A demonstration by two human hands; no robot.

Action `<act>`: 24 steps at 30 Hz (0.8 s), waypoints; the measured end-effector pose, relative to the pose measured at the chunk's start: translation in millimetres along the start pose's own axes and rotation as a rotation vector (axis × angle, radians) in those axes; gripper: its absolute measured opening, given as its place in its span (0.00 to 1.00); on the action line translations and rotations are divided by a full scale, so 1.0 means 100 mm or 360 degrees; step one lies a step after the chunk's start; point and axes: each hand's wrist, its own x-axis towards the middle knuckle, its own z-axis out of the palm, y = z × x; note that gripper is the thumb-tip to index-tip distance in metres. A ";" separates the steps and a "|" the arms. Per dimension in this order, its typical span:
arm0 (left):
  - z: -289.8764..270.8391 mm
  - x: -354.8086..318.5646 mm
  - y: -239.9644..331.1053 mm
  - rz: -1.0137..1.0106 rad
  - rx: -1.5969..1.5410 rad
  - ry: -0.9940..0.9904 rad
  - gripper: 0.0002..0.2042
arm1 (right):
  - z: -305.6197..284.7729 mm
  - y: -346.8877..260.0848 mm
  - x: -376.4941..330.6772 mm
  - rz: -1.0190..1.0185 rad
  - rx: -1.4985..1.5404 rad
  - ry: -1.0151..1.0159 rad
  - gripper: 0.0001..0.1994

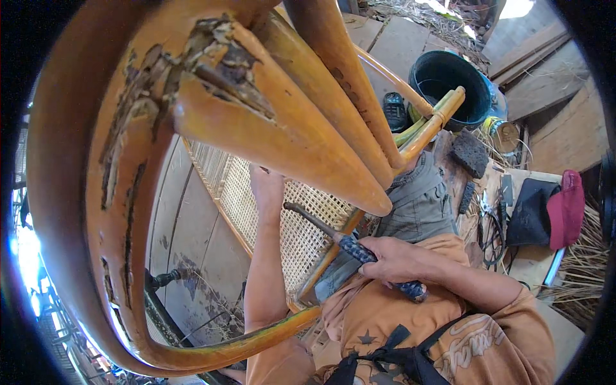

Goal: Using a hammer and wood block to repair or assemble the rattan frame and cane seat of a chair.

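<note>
A varnished orange-brown furniture frame of bent poles (269, 138) fills the upper left, its wrapping split and peeling at a joint. Behind it lies a woven cane panel (308, 247). My left hand (266, 186) reaches up in front of this panel; the frame's thick pole hides its fingers, so its grip does not show. My right hand (394, 260) is closed around the dark wrapped handle of an awl-like tool (355, 248). The tool's dark metal shaft points up and left across the panel, with a slightly bent tip near my left wrist.
At the upper right stands a dark bucket (449, 70), with a dark shoe (394, 110) beside it. A black rough block (470, 154), scissors (489, 215) and a red and black cloth item (545, 208) lie at right. Cane strips (577, 276) are heaped beyond.
</note>
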 end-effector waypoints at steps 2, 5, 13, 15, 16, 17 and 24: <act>-0.06 0.04 -0.04 0.0075 0.0099 -0.0106 0.19 | -0.01 -0.04 0.01 0.0021 -0.0020 -0.0002 0.10; -0.14 0.07 0.00 0.0329 0.0466 -0.0213 0.21 | 0.04 -0.07 0.07 0.0129 0.0020 -0.0058 0.13; -0.15 0.14 0.13 0.0003 0.0685 -0.0260 0.21 | 0.11 -0.16 0.31 -0.0054 -0.0327 0.0166 0.20; -0.18 0.12 0.03 -0.0041 0.0622 -0.0210 0.21 | 0.13 -0.14 0.32 -0.0089 -0.0325 0.0163 0.20; -0.13 0.10 0.07 0.0039 0.0556 -0.0148 0.21 | 0.11 -0.12 0.33 -0.0116 -0.0317 0.0180 0.20; -0.11 0.09 0.11 0.0117 0.0491 -0.0085 0.21 | 0.11 -0.10 0.33 -0.0111 -0.0316 0.0184 0.20; -0.06 -0.03 0.01 0.0334 0.0546 0.0005 0.19 | 0.11 -0.08 0.36 -0.0134 -0.0402 0.0212 0.20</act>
